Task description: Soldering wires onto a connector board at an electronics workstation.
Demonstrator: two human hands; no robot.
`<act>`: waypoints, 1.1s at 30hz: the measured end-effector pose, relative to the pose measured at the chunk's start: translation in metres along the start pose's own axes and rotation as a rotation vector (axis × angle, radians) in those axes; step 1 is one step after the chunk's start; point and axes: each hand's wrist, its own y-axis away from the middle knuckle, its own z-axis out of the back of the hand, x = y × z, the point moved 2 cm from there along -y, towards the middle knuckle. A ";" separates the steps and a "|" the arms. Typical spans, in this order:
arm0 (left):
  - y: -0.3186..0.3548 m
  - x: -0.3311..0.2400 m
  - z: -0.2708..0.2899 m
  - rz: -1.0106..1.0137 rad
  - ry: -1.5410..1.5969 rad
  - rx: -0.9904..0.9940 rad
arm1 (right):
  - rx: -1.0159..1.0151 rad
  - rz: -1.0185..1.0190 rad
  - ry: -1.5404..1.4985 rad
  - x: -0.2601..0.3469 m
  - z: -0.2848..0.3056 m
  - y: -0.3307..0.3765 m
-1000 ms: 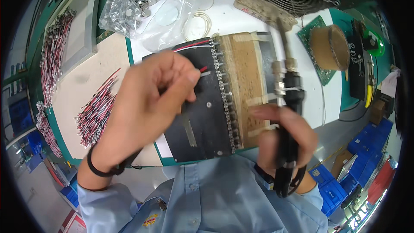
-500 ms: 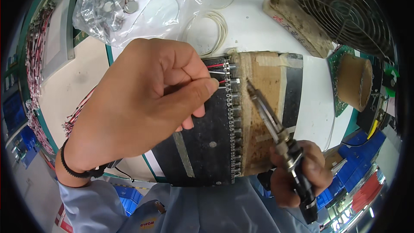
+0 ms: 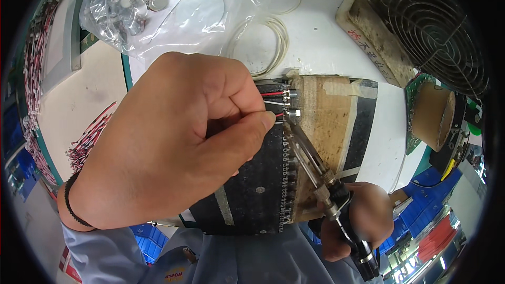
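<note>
I had my left hand (image 3: 184,142) over the black board (image 3: 252,189), thumb and forefinger pinched together with no gap I could make out, on a short red wire (image 3: 280,115) whose end lay at the row of metal terminals (image 3: 285,168) along the board's right edge. My other left fingers were curled in beneath. My right hand (image 3: 363,218), slightly blurred, was closed round the black handle of a soldering iron (image 3: 327,176), a thin metal tube running beside its barrel. The tip pointed up and left to the terminals, just by the red wire's end; I could not tell whether it touched. Farther up the row, another red lead and a white one ran to the terminals from the left. Right of the row was a brown panel (image 3: 326,131), taped at its upper edge. Beyond the board I saw a coil of pale wire (image 3: 286,42) and a clear bag (image 3: 173,26) of round metal parts. A fan with a round grille (image 3: 436,37) stood at upper right, and a bundle of wires (image 3: 92,142) lay left of my left hand.
</note>
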 end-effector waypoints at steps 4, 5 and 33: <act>0.000 0.002 0.000 -0.050 -0.008 0.001 | 0.344 -1.218 -0.651 0.008 0.033 -0.010; 0.000 0.002 0.000 -0.052 -0.012 0.001 | 0.327 -1.214 -0.612 0.008 0.036 -0.006; 0.002 0.001 -0.003 -0.039 -0.046 -0.042 | 0.006 0.415 0.172 -0.016 -0.001 0.018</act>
